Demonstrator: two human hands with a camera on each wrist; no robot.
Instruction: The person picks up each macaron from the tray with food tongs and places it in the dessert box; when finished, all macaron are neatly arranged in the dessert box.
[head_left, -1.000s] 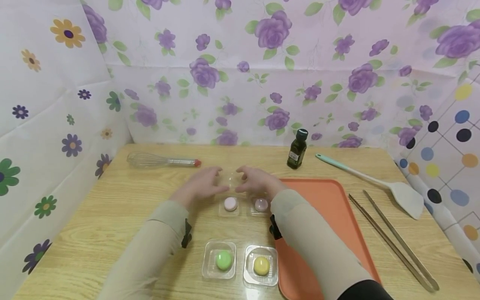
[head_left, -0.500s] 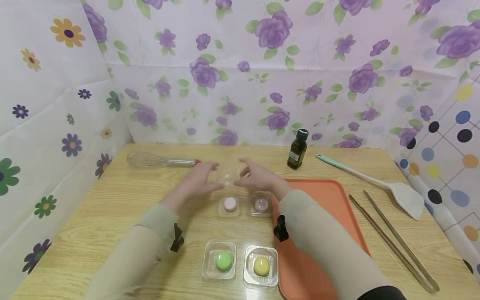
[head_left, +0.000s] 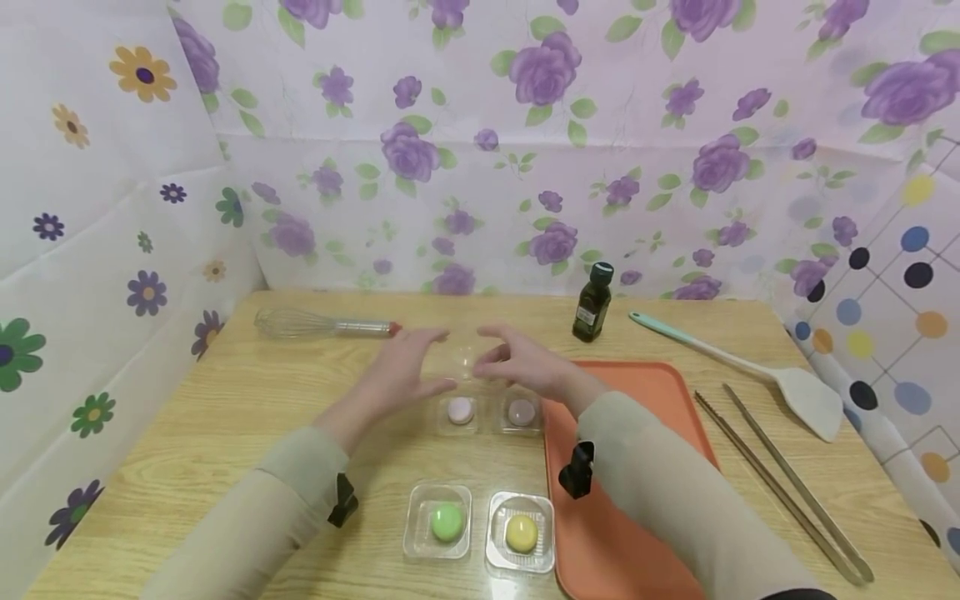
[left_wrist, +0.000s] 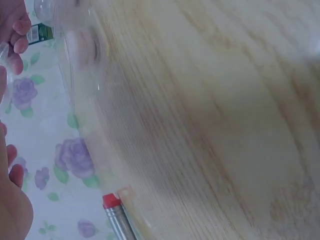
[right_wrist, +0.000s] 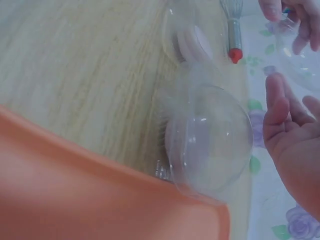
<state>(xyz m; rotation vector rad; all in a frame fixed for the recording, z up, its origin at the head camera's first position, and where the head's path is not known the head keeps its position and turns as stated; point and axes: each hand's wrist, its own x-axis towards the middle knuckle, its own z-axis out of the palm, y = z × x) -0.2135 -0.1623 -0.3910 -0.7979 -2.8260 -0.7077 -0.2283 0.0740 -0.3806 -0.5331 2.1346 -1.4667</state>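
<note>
A clear plastic dome lid [head_left: 465, 360] is held between my two hands, above the far side of the small trays. My left hand [head_left: 396, 367] grips its left side with thumb and fingers curved. The right hand [head_left: 525, 364] holds its right side with bent fingers. Just below the hands lie a pink macaron [head_left: 460, 410] and a pale purple macaron [head_left: 521, 412], each in a clear tray. A clear dome [right_wrist: 225, 135] covers the purple one in the right wrist view. Closer to me, a green macaron [head_left: 447, 522] and a yellow macaron [head_left: 521, 533] sit in clear square trays.
An orange tray [head_left: 637, 525] lies under the right forearm. To its right are metal tongs [head_left: 795, 483] and a white spatula [head_left: 810, 400]. A dark bottle [head_left: 592, 304] stands at the back, and a whisk [head_left: 322, 323] lies back left.
My forearms have spread apart and turned outward. The dome lid moved slightly left, then back to the right, between the hands. The macarons have stayed in place.
</note>
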